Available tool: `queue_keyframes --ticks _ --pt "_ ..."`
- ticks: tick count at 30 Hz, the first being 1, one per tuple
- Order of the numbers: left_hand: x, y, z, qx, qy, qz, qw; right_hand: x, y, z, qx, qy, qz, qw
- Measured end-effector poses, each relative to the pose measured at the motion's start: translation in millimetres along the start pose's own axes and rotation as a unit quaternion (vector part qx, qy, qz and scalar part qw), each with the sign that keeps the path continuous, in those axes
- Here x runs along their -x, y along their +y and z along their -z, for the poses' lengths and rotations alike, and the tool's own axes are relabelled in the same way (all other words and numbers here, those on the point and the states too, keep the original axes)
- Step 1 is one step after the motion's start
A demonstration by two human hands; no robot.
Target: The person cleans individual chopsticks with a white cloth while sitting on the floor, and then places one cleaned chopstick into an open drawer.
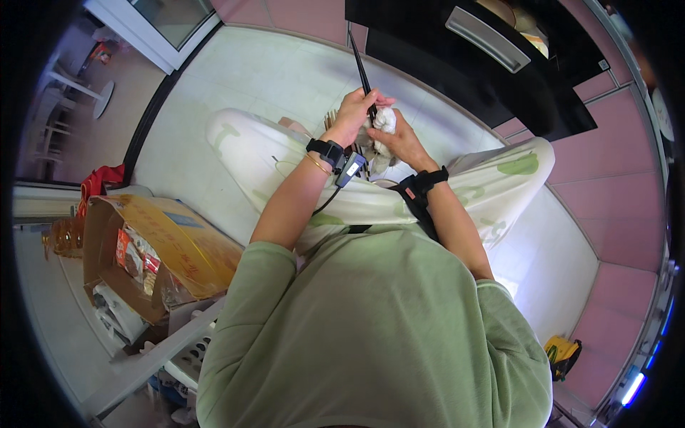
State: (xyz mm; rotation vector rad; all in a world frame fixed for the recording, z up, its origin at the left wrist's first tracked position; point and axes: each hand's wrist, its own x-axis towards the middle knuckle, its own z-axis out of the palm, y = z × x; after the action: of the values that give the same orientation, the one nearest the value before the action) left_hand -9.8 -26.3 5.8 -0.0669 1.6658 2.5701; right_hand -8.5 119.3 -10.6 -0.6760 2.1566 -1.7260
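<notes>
Between my knees, my left hand [353, 115] is closed around dark chopsticks [361, 64], whose thin ends point up and away from me. My right hand [401, 140] grips a white cloth [384, 122] pressed against the lower part of the chopsticks. Loose folds of the cloth hang below my right fingers. More brown sticks [330, 119], apparently chopsticks, show just beyond my left wrist. What holds them is mostly hidden by my hands and wrists.
Black appliance with a metal handle [488, 40] in pink cabinets [604, 187] ahead and right. At left stand an open cardboard box [198, 246] of packets and an oil bottle [68, 237]. A glazed door [171, 27] is upper left; a yellow package [559, 350] lies lower right.
</notes>
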Motion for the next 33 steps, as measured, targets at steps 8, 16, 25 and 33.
queue_keyframes --ticks 8,16,25,33 --pt "-1.8 14.8 21.4 -0.199 0.073 0.021 0.977 5.6 -9.3 29.7 -0.013 0.077 -0.063 0.995" --pt "14.5 -3.0 -23.1 -0.238 -0.169 0.048 0.955 -3.0 -46.1 40.8 -0.154 0.219 0.013 0.963" --pt "13.2 -0.7 -3.6 -0.39 -0.193 0.004 0.9 3.0 -59.5 107.7 -0.203 0.451 0.087 0.865" --pt "23.4 0.6 -20.6 -0.37 -0.237 0.045 0.897 10.9 -51.4 104.5 0.059 0.293 0.039 0.953"
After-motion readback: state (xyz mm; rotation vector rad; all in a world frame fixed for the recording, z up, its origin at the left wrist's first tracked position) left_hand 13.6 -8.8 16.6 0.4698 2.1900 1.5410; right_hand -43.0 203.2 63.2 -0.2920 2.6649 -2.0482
